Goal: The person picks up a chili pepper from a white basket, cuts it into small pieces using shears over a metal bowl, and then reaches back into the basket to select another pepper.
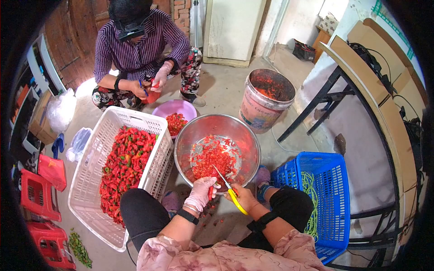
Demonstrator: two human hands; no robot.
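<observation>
left fingers [203,187] closed on what looks like a red chili [210,193] | right fingers [243,195] gripping yellow scissors [227,184] | both over steel bowl [181,135] just ahead, so cuts drop in

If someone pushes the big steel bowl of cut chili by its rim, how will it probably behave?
The steel bowl has rounded walls, so it may rock or tip toward the push. Its shiny metal probably slides easily on the floor. The cut chili covers only the bottom, so it seems light.
</observation>
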